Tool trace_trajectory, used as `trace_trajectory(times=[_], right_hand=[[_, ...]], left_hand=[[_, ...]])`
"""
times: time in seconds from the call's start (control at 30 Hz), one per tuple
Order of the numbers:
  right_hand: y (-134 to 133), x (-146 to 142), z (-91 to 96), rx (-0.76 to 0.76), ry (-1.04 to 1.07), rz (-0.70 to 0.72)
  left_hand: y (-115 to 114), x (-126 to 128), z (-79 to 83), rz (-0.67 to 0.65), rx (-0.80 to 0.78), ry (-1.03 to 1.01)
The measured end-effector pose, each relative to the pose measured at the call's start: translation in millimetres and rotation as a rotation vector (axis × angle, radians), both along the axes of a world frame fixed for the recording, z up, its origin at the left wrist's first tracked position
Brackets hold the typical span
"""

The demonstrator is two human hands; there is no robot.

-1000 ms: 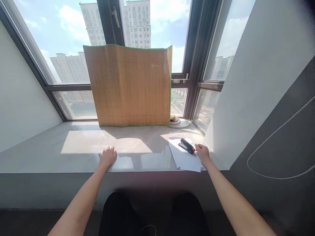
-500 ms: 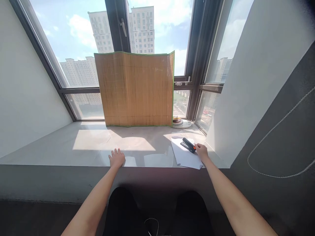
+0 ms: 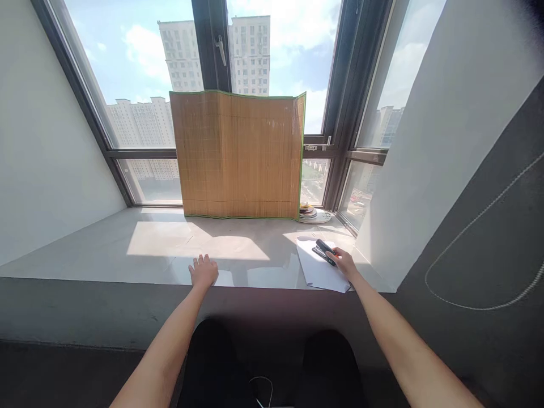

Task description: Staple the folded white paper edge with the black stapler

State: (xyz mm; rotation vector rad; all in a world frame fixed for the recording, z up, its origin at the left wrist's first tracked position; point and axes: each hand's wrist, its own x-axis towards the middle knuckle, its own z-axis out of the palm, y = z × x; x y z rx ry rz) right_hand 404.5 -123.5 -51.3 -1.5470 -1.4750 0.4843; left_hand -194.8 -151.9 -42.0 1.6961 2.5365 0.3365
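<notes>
A black stapler point(image 3: 323, 250) with an orange end lies on a stack of white paper point(image 3: 319, 271) at the right of a grey window sill point(image 3: 127, 260). My right hand point(image 3: 343, 263) rests on the paper with its fingers closing round the stapler's near end. Flat on the sill near its front edge lies my left hand point(image 3: 203, 271), fingers spread, holding nothing.
A bamboo mat point(image 3: 239, 156) with green edging stands upright against the window at the back of the sill. Small plates point(image 3: 313, 213) sit behind it at the right. A white wall point(image 3: 429, 141) closes the right side.
My right hand has slid forward onto the stapler's end, where before it lay just beside it. The view has shifted slightly; my left hand stays flat on the sill.
</notes>
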Motion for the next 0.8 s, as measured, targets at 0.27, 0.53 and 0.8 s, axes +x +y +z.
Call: trace_trajectory(times=[0.27,0.53,0.8], right_hand=[[-2.5,2.4,1.1,0.015,-0.071,-0.006],[-5.5,1.7,4.8,-0.021,-0.063,-0.029],[-10.2,-4.4,11.9,0.009,0.136,-0.070]], left_hand=[[2.5,0.2,-0.9,0.007,-0.021,-0.007],[0.8,6.6,8.1,0.015,-0.054,0.019],[3.0,8.9,14.6,0.005,-0.054,0.057]])
